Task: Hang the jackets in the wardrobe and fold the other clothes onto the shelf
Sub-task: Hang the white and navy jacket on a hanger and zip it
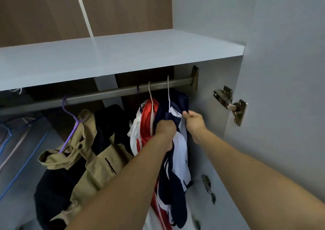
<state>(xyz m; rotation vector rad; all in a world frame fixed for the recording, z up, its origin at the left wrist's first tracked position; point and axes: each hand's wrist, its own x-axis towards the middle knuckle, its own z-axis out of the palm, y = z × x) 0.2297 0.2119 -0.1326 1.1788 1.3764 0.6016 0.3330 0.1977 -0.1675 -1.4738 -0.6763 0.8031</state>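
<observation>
A navy and white jacket hangs from a white hanger at the right end of the wardrobe rail. My left hand grips its navy front. My right hand pinches the collar edge near the shoulder. Just left of it hangs a red and white jacket on a beige hanger. Further left, a khaki and black jacket hangs tilted on a purple hanger.
A pale grey shelf runs above the rail. The wardrobe's right wall carries a metal hinge, and the open door stands at the far right. Blue and grey hangers lie at the far left.
</observation>
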